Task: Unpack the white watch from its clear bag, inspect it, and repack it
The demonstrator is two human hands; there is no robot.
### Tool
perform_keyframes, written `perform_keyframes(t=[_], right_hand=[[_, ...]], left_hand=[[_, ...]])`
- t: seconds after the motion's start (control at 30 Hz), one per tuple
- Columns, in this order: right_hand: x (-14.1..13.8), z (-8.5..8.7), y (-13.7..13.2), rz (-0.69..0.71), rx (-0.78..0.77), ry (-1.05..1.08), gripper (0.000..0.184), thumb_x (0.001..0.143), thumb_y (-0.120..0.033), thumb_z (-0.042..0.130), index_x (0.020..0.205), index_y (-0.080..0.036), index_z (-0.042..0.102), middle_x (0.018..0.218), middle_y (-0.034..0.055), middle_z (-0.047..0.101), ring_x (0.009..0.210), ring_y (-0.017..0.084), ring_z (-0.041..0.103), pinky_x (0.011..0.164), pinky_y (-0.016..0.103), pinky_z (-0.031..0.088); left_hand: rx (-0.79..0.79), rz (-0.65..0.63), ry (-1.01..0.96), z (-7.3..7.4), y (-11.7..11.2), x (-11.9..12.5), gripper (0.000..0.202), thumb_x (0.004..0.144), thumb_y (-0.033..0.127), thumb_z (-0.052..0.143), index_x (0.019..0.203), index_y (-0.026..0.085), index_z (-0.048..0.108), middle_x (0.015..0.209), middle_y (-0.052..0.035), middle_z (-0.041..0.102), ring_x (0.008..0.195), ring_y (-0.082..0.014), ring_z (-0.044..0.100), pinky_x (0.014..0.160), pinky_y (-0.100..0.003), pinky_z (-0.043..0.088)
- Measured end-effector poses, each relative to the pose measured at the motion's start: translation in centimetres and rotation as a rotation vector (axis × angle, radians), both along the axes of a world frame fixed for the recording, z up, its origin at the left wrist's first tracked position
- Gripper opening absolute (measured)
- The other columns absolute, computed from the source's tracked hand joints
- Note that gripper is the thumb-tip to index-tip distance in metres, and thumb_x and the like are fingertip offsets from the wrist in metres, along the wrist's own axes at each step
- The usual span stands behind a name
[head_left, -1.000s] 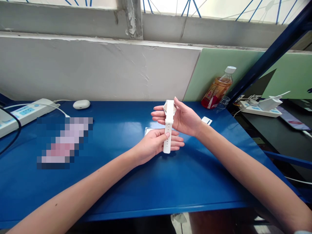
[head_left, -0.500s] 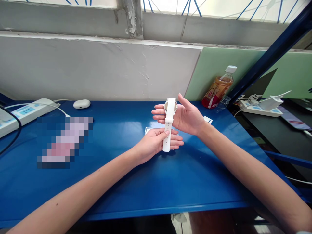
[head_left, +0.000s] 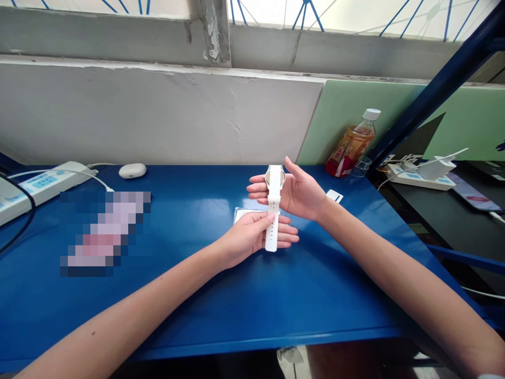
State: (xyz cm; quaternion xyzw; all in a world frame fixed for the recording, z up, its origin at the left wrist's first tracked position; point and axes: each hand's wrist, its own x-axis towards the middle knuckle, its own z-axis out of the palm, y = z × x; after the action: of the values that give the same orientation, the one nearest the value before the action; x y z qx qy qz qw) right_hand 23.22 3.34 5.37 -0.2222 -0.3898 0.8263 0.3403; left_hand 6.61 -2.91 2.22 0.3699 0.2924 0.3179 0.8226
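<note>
A white watch [head_left: 275, 184] is held up over the desk, its round case at the top and its punched strap hanging down. My left hand [head_left: 252, 231] grips the lower strap, thumb pressed on top and fingers stretched out beneath it. My right hand [head_left: 298, 190] is open, palm up and thumb raised, its fingers reaching behind the watch case. Whether the right palm touches the case, I cannot tell. A flat, white-edged item [head_left: 239, 212] lies on the desk, mostly hidden behind my left hand.
The blue desk [head_left: 189, 305] bears a power strip [head_left: 43, 184], a white earbud case [head_left: 132, 170], a pixelated item [head_left: 106, 231] and a small white card [head_left: 334, 196]. A drink bottle [head_left: 351, 147] leans at the back right, beside a slanting blue post [head_left: 434, 89].
The watch has turned slightly, its strap now closer to vertical. Both hands keep nearly the same pose, and the whole view has shifted a little.
</note>
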Motion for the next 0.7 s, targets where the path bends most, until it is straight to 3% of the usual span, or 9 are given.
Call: perform_keyframes(t=[0.53,0.7], right_hand=[[0.19,-0.46,0.06,0.035,0.033,0.031,0.077,0.103,-0.057,0.011,0.116,-0.006,0.068,0.112,0.0181,0.074,0.103,0.025,0.071,0.099,0.038,0.051],[0.12,-0.36,-0.05,0.014,0.034,0.018,0.069,0.103,-0.046,0.013,0.116,-0.007,0.068,0.112,0.0168,0.075,0.103,0.025,0.071,0.102,0.041,0.049]], left_hand=[[0.005,-0.015,-0.035,-0.17,0.04,-0.15,0.023,0.095,0.026,0.066,0.107,0.006,0.068,0.104,-0.0200,0.074,0.094,-0.0279,0.075,0.093,-0.044,0.054],[0.012,-0.024,-0.035,-0.37,0.07,-0.20,0.024,0.096,0.027,0.065,0.107,0.007,0.068,0.106,-0.0197,0.074,0.096,-0.0279,0.074,0.095,-0.045,0.054]])
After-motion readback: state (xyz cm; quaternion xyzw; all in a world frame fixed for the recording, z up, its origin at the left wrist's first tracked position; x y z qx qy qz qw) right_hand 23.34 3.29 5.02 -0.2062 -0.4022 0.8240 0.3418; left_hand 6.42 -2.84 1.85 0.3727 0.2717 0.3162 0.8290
